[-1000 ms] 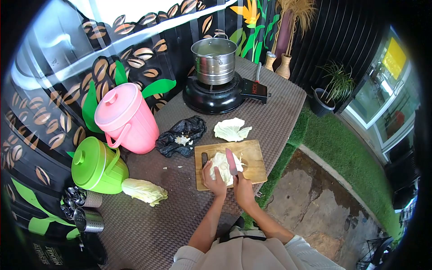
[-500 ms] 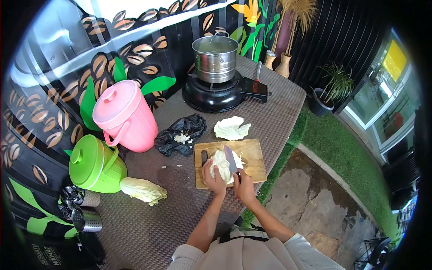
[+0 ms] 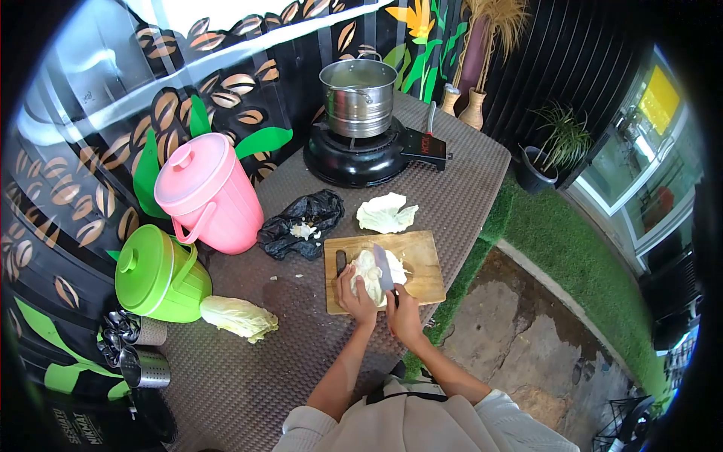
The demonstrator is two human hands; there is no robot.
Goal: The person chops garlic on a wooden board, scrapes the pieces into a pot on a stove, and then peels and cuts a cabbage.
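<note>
On a wooden cutting board (image 3: 423, 260) lies a pale cabbage (image 3: 365, 269), partly covered by my left hand (image 3: 356, 298). The fingers of that hand curl over its near left side and press it to the board. My right hand (image 3: 404, 315) is closed around the handle of a knife (image 3: 383, 267). The blade points away from me and rests against the right part of the cabbage, with cut white pieces beside it. Beyond the board lies a loose cabbage leaf (image 3: 387, 214).
A steel pot (image 3: 358, 98) stands on a black portable stove (image 3: 358, 160) at the back. Left are a black plastic bag (image 3: 305, 207) with scraps, a pink jug (image 3: 218, 196), a green jug (image 3: 162, 275), a napa cabbage (image 3: 239, 318) and a perforated metal cup (image 3: 147, 368). The table edge (image 3: 482, 226) runs along the right.
The knife and my right hand have shifted slightly left, toward my left hand. My left hand still holds the cabbage in about the same place.
</note>
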